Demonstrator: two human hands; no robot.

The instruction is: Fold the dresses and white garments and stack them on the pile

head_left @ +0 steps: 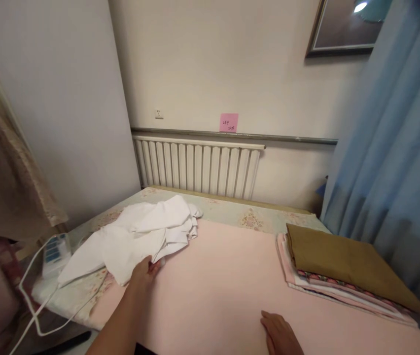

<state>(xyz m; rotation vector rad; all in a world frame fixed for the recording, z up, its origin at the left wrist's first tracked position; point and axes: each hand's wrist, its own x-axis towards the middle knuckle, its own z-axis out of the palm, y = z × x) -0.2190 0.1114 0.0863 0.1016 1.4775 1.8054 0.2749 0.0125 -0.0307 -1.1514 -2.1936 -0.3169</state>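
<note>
A crumpled white cloth [132, 236] lies on the left part of the table. My left hand [146, 270] is at its near right edge, with the fingers closed on a bit of the fabric; the fingertips are partly hidden. Spread over the tabletop is a smooth pink cloth [213, 276]. My right hand [281, 333] rests on this near the front, fingers stretched out and holding nothing.
Folded fabrics [346, 266], brown on top, are stacked at the right. A floral table cover [252, 218] shows along the back. At the left edge sits a power strip [55, 254] with white cords. A radiator [202, 165] and a blue curtain [383, 148] stand behind.
</note>
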